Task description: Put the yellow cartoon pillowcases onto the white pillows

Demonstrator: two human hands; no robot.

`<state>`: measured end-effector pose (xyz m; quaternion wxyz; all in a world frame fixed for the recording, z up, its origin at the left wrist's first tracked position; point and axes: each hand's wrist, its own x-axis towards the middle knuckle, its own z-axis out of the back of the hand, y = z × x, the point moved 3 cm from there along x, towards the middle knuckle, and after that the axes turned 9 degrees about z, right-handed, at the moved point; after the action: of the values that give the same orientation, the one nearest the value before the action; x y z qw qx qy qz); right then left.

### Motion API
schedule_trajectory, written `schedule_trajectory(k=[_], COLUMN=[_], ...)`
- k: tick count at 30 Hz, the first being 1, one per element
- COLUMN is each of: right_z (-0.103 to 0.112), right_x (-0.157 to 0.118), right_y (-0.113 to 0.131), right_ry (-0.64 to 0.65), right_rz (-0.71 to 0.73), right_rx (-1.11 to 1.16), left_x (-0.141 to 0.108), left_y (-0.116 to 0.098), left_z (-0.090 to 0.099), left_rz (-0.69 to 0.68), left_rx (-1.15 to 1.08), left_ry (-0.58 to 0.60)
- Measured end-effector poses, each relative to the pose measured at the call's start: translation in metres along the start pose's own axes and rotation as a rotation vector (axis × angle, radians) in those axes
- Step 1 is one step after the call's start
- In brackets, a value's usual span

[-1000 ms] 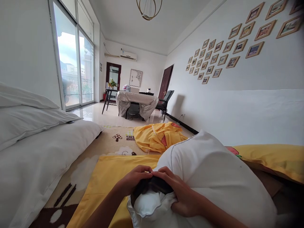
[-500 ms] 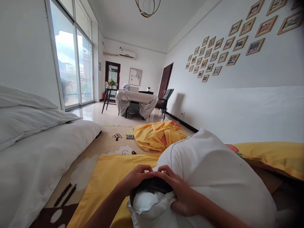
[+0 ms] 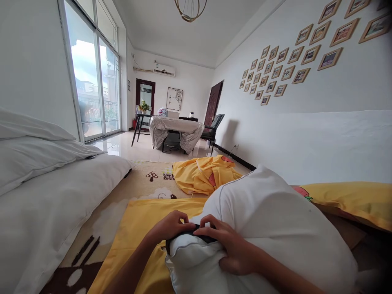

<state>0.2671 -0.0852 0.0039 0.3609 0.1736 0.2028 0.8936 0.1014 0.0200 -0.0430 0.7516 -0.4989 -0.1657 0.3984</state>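
Observation:
A large white pillow (image 3: 275, 212) with grey piping lies in front of me, its near end bunched up. Around that end runs a dark band or fabric edge (image 3: 181, 234). My left hand (image 3: 170, 225) pinches the dark edge from the left, fingers curled. Close beside it on the right, my right hand (image 3: 225, 241) has its fingers bent over the same edge, thumb against the white fabric. Yellow fabric (image 3: 134, 232) lies flat under my left forearm and the pillow's near end.
White pillows (image 3: 61, 196) are stacked on the left. Crumpled yellow fabric (image 3: 205, 173) lies ahead on the patterned rug (image 3: 147, 185). At right is a yellow pillow (image 3: 352, 200). A covered table (image 3: 177, 126) and a chair (image 3: 212, 128) stand farther back.
My hands have moved slightly apart along the dark edge. Less of the dark material shows, and the white fabric at the pillow's near end sits higher, covering the former opening.

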Motion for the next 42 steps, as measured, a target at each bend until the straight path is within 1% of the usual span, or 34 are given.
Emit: schedule_trajectory(k=[3, 8, 11, 14, 16, 19, 21, 24, 26, 28, 31, 34, 37, 39, 42], right_z=[0.001, -0.001, -0.003, -0.004, -0.004, -0.007, -0.009, -0.014, -0.017, -0.019, -0.023, -0.026, -0.031, -0.033, -0.034], right_x=[0.002, 0.0, -0.004, -0.009, -0.012, -0.018, -0.022, -0.028, -0.03, -0.031, -0.029, -0.027, -0.025, -0.024, -0.022], right_y=[0.001, 0.003, 0.004, 0.005, 0.007, 0.011, 0.015, 0.022, 0.028, 0.032, 0.033, 0.027, 0.02, 0.017, 0.017], right_ry=[0.001, -0.017, -0.051, -0.094, -0.112, -0.143, -0.182, -0.243, -0.247, -0.195, -0.127, -0.163, -0.189, -0.195, -0.207], right_rz=[0.006, 0.055, 0.124, 0.185, 0.22, 0.268, 0.285, 0.297, 0.315, 0.333, 0.307, 0.256, 0.232, 0.227, 0.242], right_rx=[-0.003, -0.067, -0.157, -0.261, -0.317, -0.411, -0.532, -0.779, -0.878, -0.886, -0.797, -0.677, -0.615, -0.61, -0.613], left_x=[0.001, 0.002, 0.001, -0.003, -0.006, -0.006, -0.004, -0.003, -0.002, -0.002, -0.001, 0.004, 0.008, 0.009, 0.008], left_y=[0.001, -0.002, -0.009, -0.018, -0.021, -0.021, -0.019, -0.017, -0.017, -0.018, -0.018, -0.015, -0.006, 0.001, 0.01], left_z=[0.001, -0.007, -0.016, -0.023, -0.027, -0.027, -0.025, -0.025, -0.026, -0.028, -0.029, -0.029, -0.027, -0.022, -0.01], left_rz=[-0.012, -0.066, -0.15, -0.266, -0.319, -0.324, -0.314, -0.309, -0.306, -0.302, -0.291, -0.276, -0.254, -0.232, -0.197], left_rx=[0.052, 0.054, 0.014, -0.05, -0.113, -0.198, -0.239, -0.312, -0.355, -0.394, -0.444, -0.468, -0.45, -0.403, -0.271], left_ry=[-0.041, -0.042, -0.085, -0.126, -0.094, -0.041, -0.028, 0.011, 0.044, 0.066, 0.078, 0.086, 0.127, 0.159, 0.209])
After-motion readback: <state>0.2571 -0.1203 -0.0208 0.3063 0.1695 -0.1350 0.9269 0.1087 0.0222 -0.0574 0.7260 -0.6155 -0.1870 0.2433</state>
